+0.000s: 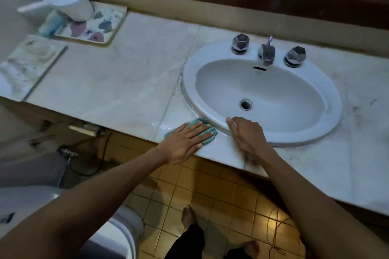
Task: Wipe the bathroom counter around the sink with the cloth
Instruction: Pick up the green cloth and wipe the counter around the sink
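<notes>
Bare forearms fill the bottom of the shot, reaching up from over the yellow floor tiles (210, 191) to the front lip of the desk (117, 82).

Far left there's a patterned tray (99, 27) with a white dipper (69, 2) sitting on it, well away from the action. Then comes a long stretch of pale marble, smooth and glossy with faint veins and a seam line running diagonally.

Left hand (185, 143) is next: fingers (202, 129) spread almost flat, pressing the teal cloth (203, 123) down onto the stone rather than gripping it. The cloth is bunched soft fabric, tucked right against the front-left curve of the sink (315, 130) where the rim meets the marble, with a wet streak showing just left of it.

Right hand (246, 134) rests on the rim itself, fingers loosely curled, holding nothing, probably just bracing.

To do this bit properly, the person probably wants steady palm pressure while following the oval rim's curve, pushing the cloth edge into that joint where grime collects. The right side of the marble looks smudged, so that likely needs a pass. The sink is white glazed ceramic, with a chrome tap (267, 52).
</notes>
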`<state>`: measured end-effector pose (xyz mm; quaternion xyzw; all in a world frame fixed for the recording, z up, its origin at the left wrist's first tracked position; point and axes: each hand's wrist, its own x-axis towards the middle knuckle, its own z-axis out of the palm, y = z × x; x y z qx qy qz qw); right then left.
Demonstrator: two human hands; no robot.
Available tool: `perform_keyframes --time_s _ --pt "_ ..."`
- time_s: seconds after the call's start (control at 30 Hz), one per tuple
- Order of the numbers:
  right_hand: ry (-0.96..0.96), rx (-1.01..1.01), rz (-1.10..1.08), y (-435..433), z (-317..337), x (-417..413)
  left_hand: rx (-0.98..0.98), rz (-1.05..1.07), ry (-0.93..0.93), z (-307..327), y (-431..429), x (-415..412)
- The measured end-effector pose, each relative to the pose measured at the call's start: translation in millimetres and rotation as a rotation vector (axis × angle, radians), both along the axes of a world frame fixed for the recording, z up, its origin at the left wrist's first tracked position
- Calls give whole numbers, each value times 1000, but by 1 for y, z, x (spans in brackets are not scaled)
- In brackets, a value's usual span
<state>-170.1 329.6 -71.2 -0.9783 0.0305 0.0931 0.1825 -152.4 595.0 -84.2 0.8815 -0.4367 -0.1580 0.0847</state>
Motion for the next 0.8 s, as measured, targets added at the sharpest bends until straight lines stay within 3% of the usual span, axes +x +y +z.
perform_keyframes --time_s 0.33,0.8 --pt "-102 174 54 105 -4 86 -43 304 -74 -10 78 82" --pt "-104 -105 136 163 -11 264 -77 633 -163 -21 105 263"
